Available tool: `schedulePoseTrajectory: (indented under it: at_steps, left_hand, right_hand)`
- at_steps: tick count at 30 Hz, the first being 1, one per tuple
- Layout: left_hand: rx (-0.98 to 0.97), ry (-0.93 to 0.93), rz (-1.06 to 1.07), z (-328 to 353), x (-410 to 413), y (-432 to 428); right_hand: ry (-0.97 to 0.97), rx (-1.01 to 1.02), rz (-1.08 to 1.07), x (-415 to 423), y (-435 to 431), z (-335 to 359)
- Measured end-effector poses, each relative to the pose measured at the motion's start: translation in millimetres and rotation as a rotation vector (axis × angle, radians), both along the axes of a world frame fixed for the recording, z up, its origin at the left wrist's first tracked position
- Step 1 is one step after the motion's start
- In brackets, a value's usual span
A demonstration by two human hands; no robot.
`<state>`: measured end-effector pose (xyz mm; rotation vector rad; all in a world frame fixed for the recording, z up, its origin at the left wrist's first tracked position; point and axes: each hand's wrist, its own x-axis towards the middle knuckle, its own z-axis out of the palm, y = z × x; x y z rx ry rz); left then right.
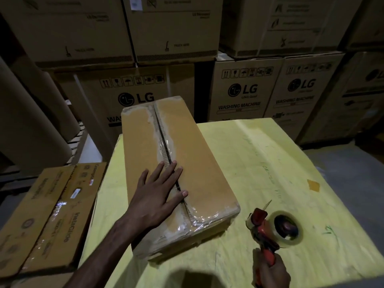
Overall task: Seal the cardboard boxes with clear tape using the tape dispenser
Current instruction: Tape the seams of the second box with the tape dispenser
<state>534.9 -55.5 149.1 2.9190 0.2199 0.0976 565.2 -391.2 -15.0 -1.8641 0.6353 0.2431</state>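
A long brown cardboard box (199, 163) lies on the yellow table (270, 163), its centre seam running away from me. Clear tape covers the near end and part of the seam. My left hand (158, 196) lies flat on the box top, fingers straight and spread across the seam near the front. To the right of the box, my right hand (270, 271) grips the red handle of a tape dispenser (270, 227) carrying a roll of clear tape (288, 229), held just above the table surface.
A second flat cardboard box (52, 215) with printed labels and a taped seam sits low at the left of the table. Tall stacks of LG washing machine cartons (245, 90) stand close behind. Brown paper rolls (31, 121) lean at far left.
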Motion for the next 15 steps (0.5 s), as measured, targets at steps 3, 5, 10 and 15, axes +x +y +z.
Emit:
schedulePoseTrajectory:
  at_steps: [3, 5, 10, 15]
  left_hand:
    - [-0.017, 0.018, 0.028, 1, -12, -12]
    - [-0.031, 0.044, 0.052, 4, -24, -26]
    - [-0.081, 0.049, 0.122, 6, -50, -64]
    - [-0.081, -0.090, 0.485, -17, -66, -73]
  right_hand:
    - [-0.087, -0.009, -0.206, 16, 10, 0]
    - [-0.317, -0.075, -0.315, 27, 24, 34]
    - [-0.505, 0.150, 0.343, 96, 70, 120]
    - [-0.008, 0.604, 0.789, 135, 130, 138]
